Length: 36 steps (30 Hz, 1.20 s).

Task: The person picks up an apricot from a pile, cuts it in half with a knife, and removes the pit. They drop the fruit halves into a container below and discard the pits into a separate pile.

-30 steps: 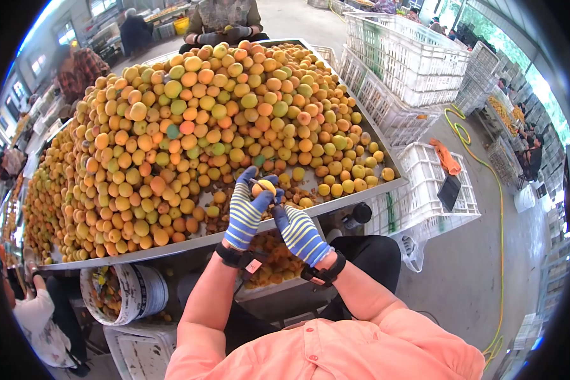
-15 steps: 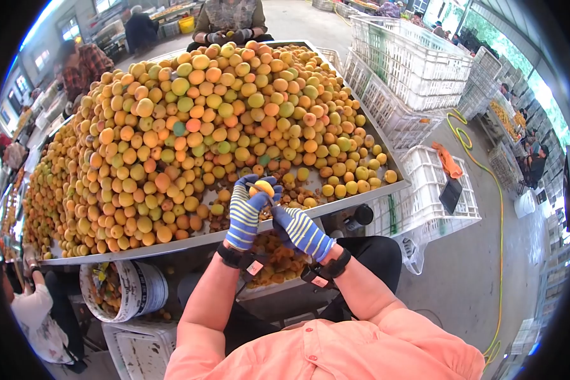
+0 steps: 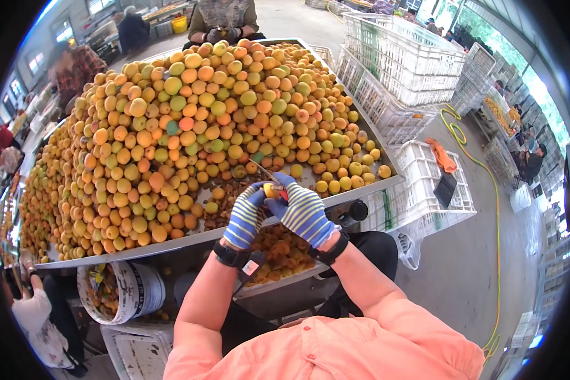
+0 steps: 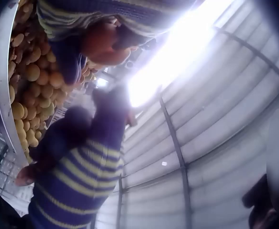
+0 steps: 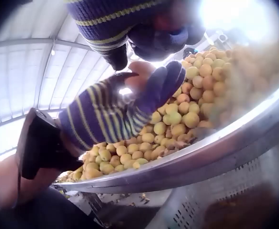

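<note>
Both hands wear blue gloves with pale yellow stripes and meet over the front edge of the fruit table. My left hand (image 3: 244, 217) holds an apricot (image 3: 271, 190) in its fingers; in the right wrist view the apricot (image 5: 142, 74) shows orange between thumb and fingers. My right hand (image 3: 305, 212) grips a small knife (image 3: 263, 168) with a thin blade pointing up and to the left, away from me; a bit of red shows near the grip. The right fingers lie close against the apricot and cover part of it.
A large heap of apricots (image 3: 171, 139) fills the metal-edged table (image 3: 133, 253). Below the hands sits a container of orange fruit pieces (image 3: 282, 256). A white bucket (image 3: 130, 288) stands at left, white crates (image 3: 405, 57) at right. Another person (image 3: 225, 22) sits across.
My right hand has moved up and in against the apricot, and the knife blade now points up and away beyond it. The left hand still holds the apricot.
</note>
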Tool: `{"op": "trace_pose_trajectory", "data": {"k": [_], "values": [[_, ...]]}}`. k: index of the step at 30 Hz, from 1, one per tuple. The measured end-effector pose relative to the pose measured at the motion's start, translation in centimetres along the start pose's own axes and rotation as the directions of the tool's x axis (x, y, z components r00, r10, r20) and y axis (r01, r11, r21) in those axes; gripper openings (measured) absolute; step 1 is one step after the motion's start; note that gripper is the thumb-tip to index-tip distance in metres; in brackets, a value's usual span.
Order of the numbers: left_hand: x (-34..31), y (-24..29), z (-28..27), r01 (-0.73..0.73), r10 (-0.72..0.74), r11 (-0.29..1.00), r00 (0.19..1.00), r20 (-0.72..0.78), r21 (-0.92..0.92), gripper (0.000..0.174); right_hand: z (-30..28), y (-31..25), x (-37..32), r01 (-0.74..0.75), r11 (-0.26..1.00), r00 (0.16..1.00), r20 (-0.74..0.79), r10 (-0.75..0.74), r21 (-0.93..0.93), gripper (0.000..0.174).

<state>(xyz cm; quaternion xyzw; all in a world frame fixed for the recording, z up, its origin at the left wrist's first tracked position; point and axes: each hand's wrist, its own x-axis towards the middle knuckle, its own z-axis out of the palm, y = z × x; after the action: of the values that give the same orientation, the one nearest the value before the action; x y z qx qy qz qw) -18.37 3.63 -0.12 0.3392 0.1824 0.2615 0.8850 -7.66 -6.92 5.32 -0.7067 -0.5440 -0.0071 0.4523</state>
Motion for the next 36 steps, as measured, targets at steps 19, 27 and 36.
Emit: {"op": "trace_pose_trajectory", "data": {"k": [19, 27, 36], "values": [[0.5, -1.5, -0.9, -0.088, -0.028, 0.907, 0.963, -0.268, -0.411, 0.029, 3.7, 1.9, -0.4, -0.321, 0.916, 0.946, 0.031, 0.323, 0.241, 0.026], [-0.9, -1.6, 2.1, -0.146, 0.159, 0.987, 0.963, -0.218, 0.074, 0.051, 0.4, -1.0, 3.7, -0.269, 0.213, 0.853, 0.130, 0.505, 0.939, 0.031], [-1.4, -3.0, 2.7, -0.160, 0.201, 0.963, 0.963, -0.179, 0.219, 0.052, 1.7, -2.3, 4.0, -0.170, 0.433, 0.869, -0.073, 0.490, 0.885, 0.031]]}}
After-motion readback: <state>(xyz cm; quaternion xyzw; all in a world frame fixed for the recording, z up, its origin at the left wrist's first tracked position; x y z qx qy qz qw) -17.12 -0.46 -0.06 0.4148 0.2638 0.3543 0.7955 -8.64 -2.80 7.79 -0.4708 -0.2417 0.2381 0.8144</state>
